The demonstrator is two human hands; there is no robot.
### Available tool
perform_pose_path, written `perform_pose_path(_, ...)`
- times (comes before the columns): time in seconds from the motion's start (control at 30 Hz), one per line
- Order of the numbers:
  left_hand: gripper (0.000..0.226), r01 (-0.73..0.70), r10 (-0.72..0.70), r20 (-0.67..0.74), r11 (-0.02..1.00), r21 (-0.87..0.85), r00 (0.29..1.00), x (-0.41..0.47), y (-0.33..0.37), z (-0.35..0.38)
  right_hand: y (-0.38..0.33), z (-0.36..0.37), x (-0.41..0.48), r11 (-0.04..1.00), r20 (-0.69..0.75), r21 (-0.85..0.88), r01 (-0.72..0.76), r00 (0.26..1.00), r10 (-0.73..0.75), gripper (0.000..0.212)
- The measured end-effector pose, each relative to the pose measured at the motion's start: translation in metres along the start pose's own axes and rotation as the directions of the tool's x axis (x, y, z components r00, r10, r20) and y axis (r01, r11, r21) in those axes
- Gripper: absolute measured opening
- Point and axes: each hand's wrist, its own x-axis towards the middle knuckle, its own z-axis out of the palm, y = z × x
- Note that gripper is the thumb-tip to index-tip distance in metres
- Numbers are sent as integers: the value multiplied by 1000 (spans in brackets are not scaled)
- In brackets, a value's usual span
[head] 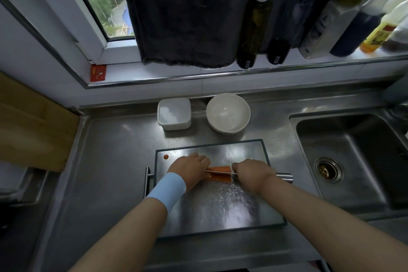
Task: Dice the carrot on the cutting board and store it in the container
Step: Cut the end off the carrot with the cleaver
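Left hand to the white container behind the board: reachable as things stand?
Probably yes. The left hand holds the carrot, but only bare cutting board and counter lie between it and the container.

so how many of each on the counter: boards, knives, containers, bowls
cutting board: 1
knife: 1
container: 1
bowl: 1, perhaps stacked on another
total: 4
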Motion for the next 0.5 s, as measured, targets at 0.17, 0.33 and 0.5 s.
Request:
perform_pose_path(0.17, 34, 17, -16, 30, 1000, -19, 999, 2, 2, -10, 4, 2, 1, 999, -3, 45, 22, 1000, -21, 20)
perform_pose_path(0.33, 21, 97, -93, 49, 992, -86, 994, -7, -6, -14, -8, 5, 8, 999, -4, 51, 9, 1000, -8, 17)
perform_pose_path(0.5, 23, 128, -126, 35, 990, -65, 991, -16, -16, -13, -21, 6, 14, 999, -11, 54, 5, 1000, -5, 18)
